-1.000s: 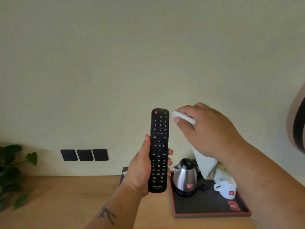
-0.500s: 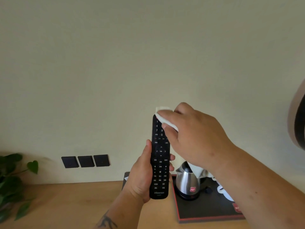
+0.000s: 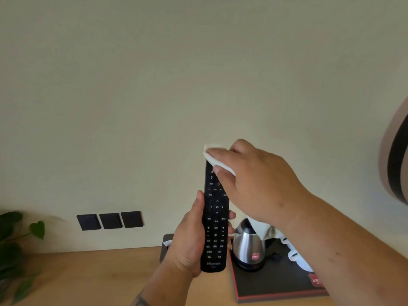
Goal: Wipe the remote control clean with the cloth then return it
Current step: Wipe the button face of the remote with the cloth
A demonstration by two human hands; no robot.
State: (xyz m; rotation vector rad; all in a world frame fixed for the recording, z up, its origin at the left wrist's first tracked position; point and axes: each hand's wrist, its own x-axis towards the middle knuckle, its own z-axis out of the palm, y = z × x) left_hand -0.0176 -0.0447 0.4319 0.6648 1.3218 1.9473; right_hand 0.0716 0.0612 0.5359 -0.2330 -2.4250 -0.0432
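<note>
A long black remote control [image 3: 215,221] stands upright in the air, buttons facing me, held around its lower half by my left hand [image 3: 191,241]. My right hand [image 3: 254,184] grips a white cloth [image 3: 217,157] and presses it over the top end of the remote, hiding the power button and the upper number keys. More of the cloth hangs down behind my right wrist.
A wooden table [image 3: 95,277] lies below. On it at the right sits a dark tray [image 3: 269,288] with a steel kettle [image 3: 248,246] and white cups [image 3: 298,257]. A small dark box [image 3: 165,246] stands behind my left hand. Three black wall sockets [image 3: 109,221] and a green plant [image 3: 15,250] are at left.
My right hand moved the cloth from beside the remote's top right onto its top end, covering the upper keys. Both hands and remote sit slightly further right in view.
</note>
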